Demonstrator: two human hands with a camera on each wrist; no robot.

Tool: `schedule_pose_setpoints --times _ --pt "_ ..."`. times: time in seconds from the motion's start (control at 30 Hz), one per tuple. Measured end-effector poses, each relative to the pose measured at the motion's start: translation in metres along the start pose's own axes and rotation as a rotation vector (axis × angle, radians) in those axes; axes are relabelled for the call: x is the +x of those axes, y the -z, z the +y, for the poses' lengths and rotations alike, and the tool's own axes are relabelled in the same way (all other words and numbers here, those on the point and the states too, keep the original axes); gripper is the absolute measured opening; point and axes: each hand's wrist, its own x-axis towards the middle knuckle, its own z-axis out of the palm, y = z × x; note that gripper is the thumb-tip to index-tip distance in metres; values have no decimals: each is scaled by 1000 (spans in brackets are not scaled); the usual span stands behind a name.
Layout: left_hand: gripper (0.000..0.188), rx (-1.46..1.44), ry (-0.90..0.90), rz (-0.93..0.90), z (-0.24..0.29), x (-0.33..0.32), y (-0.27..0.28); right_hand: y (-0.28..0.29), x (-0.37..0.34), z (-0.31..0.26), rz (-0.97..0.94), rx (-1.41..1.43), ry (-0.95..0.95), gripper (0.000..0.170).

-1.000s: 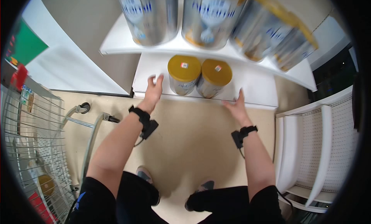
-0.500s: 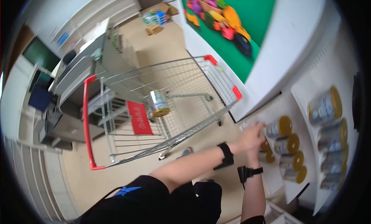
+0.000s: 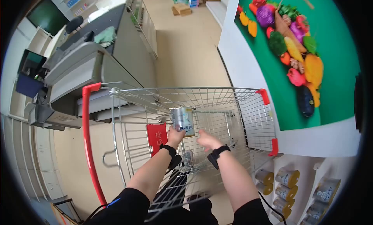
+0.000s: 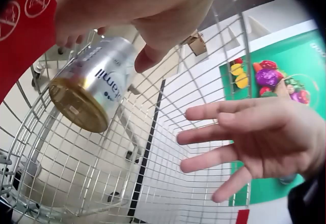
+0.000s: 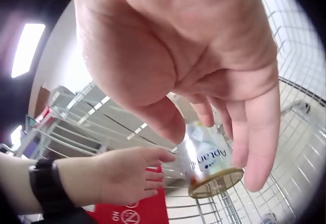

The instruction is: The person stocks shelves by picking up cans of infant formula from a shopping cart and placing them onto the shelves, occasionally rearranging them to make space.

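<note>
A silver Aptamil can (image 3: 182, 118) with a gold-rimmed end is inside the wire shopping cart (image 3: 211, 89). My left hand (image 3: 176, 136) reaches to the can's near left side, its fingertips overlapping the can in the head view. The right wrist view shows that left hand (image 5: 125, 175) with straight fingers beside the can (image 5: 208, 155). To the can's right is my right hand (image 3: 210, 140), apart from it. In the left wrist view the right hand (image 4: 265, 137) has its fingers spread and holds nothing.
The cart's red handle (image 3: 92, 147) is at left, beside a red sign (image 3: 156, 135). Shelves at lower right hold several cans (image 3: 285, 192). A green panel (image 3: 330, 42) with a vegetable picture borders the cart's right. A grey counter (image 3: 128, 62) stands at far left.
The view has turned from the shelf to the cart. Both hands have moved from beside the shelved cans to the can in the cart, which was in the cart before.
</note>
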Motion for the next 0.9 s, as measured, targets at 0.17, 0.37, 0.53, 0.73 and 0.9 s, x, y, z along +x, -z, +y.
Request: schedule_pose_setpoints --times 0.17,0.37,0.53,0.73,0.9 --pt "97 -271 276 1 -20 38 -33 -77 149 71 346 -132 144 79" --pt "111 27 390 24 27 18 -11 -41 119 40 214 274 -89 86" --pt "102 -179 -19 -139 34 3 -29 -3 87 64 410 230 -32 86" --pt "71 -306 -416 -387 106 -101 2 20 -34 86 587 393 102 53" --pt "67 -88 -1048 -376 160 -191 9 8 -243 100 1145 372 416 45"
